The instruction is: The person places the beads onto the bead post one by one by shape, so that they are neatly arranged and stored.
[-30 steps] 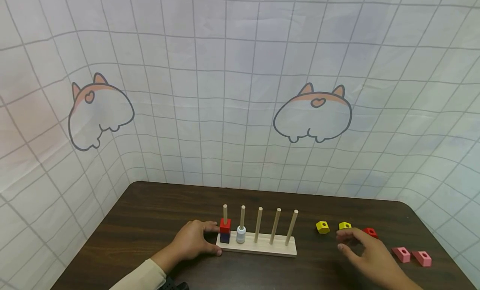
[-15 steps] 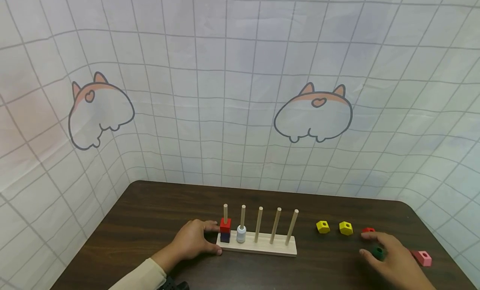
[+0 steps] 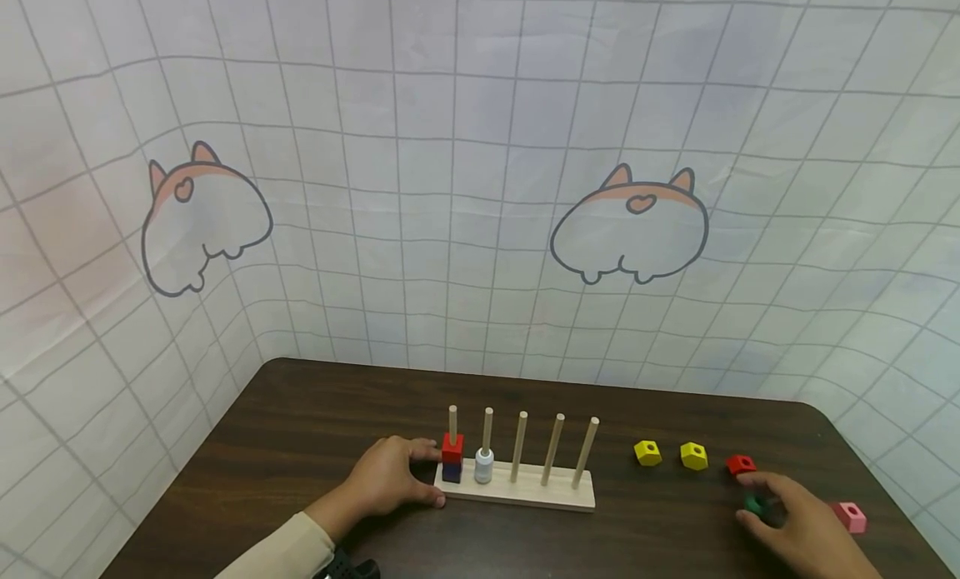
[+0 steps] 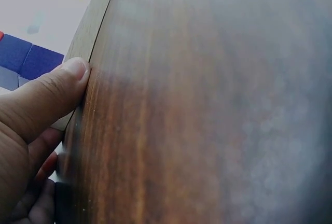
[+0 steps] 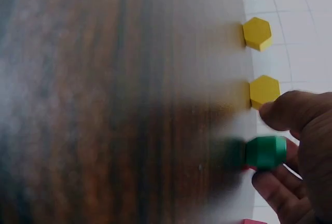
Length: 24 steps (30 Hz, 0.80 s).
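A wooden peg stand (image 3: 517, 489) lies on the table, its upright pegs in a row. My left hand (image 3: 386, 476) grips its left end, thumb (image 4: 54, 92) on the front edge. The leftmost peg carries a red bead (image 3: 452, 448) above a dark blue bead (image 3: 452, 471); a white bead (image 3: 483, 466) sits on the second peg. Toward the right, my right hand (image 3: 806, 525) stands around a green bead (image 5: 265, 152). Thumb and fingers are spread, with a gap visible between thumb and bead. Whether a finger touches it is unclear.
Two yellow beads, a left one (image 3: 647, 453) and a right one (image 3: 693, 456), lie between the stand and my right hand. A loose red bead (image 3: 741, 465) is just behind that hand. One pink bead (image 3: 851, 517) shows at its right. A white grid-patterned cloth (image 3: 480, 187) hangs behind the table.
My right hand has moved right, from near the yellow beads to the green bead, now covering one of the pink beads. The left hand keeps its hold on the stand.
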Motion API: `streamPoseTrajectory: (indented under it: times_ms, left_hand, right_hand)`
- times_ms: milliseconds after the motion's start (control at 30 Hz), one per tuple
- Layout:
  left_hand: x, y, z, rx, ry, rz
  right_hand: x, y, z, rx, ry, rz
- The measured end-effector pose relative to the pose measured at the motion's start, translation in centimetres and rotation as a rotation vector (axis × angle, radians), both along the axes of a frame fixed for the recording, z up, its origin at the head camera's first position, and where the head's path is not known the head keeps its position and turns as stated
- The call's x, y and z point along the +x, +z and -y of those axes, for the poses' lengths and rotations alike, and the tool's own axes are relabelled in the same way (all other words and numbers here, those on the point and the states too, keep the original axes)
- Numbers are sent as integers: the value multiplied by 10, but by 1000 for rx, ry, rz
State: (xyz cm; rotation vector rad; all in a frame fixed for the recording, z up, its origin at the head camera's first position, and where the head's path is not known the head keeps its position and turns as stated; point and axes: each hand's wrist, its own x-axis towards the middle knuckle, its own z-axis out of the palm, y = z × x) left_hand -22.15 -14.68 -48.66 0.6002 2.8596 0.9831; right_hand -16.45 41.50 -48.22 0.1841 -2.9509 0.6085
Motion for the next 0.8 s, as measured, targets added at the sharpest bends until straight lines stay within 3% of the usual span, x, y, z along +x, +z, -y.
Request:
streamPoseTrajectory:
  times_ms: [300, 567, 800]
  left_hand:
    - [1, 2, -1, -7, 6, 0]
    - [0, 0, 0, 2, 6, -1]
    - [0, 0, -1, -1, -3, -4]
  right_hand:
    - [0, 3, 0, 4, -18, 56]
    - [-4, 9, 20, -94, -20, 109]
    - [-9, 12, 42, -55, 26, 18]
